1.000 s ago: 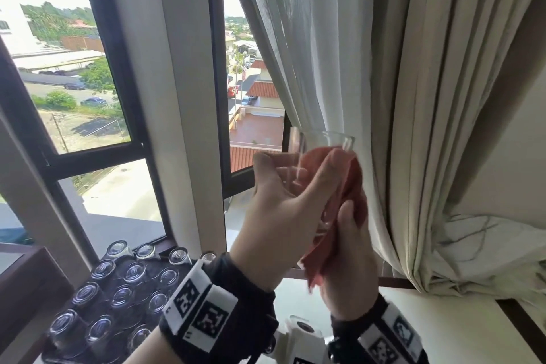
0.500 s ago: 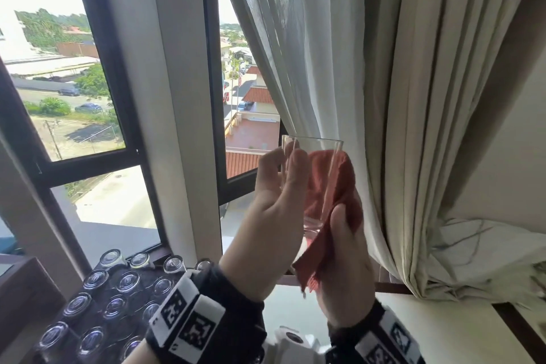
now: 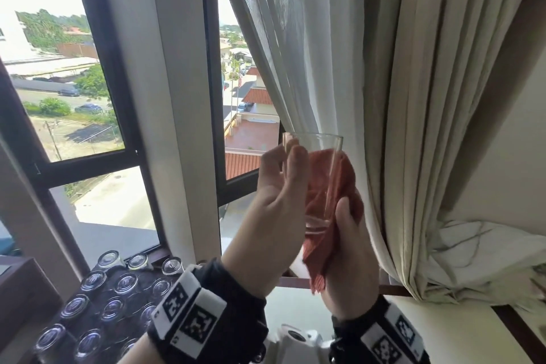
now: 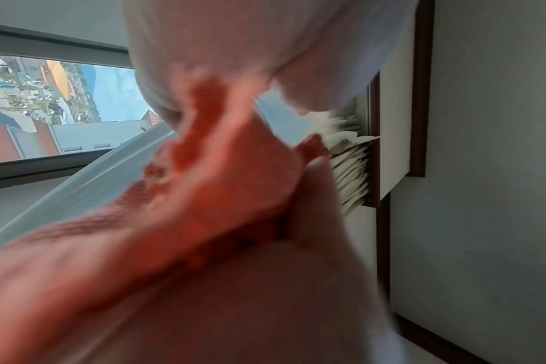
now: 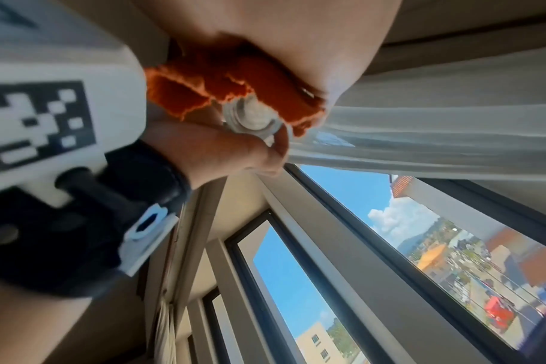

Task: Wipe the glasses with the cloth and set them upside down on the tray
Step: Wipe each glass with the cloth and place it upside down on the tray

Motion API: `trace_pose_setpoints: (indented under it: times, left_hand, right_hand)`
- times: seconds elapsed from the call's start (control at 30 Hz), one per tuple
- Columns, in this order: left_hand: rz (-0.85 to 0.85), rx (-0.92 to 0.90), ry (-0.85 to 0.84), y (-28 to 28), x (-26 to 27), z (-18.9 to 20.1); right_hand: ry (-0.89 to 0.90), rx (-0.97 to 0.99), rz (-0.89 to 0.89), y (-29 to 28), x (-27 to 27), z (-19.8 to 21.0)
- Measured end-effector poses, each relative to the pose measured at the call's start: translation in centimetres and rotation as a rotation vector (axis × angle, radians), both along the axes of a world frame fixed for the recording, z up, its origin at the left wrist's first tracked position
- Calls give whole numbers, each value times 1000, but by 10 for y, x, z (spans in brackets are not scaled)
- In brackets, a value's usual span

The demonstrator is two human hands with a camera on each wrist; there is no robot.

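Note:
A clear glass (image 3: 322, 143) is held upright in front of the curtain. My left hand (image 3: 284, 158) grips its left side near the rim with thumb and fingers. A red cloth (image 3: 325, 179) is wrapped round the right side and the bottom of the glass, and my right hand (image 3: 346, 245) holds it there, thumb pressing on the cloth. In the right wrist view the thick glass base (image 5: 252, 118) shows between the cloth (image 5: 203, 83) and the left hand (image 5: 231, 150). The left wrist view is blurred, with the cloth (image 4: 222, 170) filling its middle.
A dark tray (image 3: 100, 295) at the lower left carries several glasses (image 3: 126, 283) standing upside down. The window frame (image 3: 118, 97) and a pillar stand behind it. A sheer and a beige curtain (image 3: 413, 127) hang close to the right of the hands.
My left fingers have shifted from across the front of the glass to its left side. The cloth now covers more of the right side. The hands stay in about the same place.

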State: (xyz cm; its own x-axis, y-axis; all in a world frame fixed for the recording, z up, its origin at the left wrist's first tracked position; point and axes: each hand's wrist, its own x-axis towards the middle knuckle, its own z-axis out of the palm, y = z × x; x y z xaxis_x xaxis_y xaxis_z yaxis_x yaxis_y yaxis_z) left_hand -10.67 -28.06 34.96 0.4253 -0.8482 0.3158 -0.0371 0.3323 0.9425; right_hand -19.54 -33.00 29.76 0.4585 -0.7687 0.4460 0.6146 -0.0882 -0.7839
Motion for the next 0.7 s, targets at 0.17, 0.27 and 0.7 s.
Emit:
trace_pose_setpoints:
  times: [0.17, 0.27, 0.7]
  left_hand:
    - [73, 58, 49, -7, 0, -7]
    - [120, 80, 172, -12, 12, 2]
    - [-26, 107, 104, -7, -10, -11]
  right_hand:
    - [3, -224, -83, 2, -5, 12]
    - [59, -438, -80, 15, -3, -6]
    - [-67, -108, -99, -17, -6, 21]
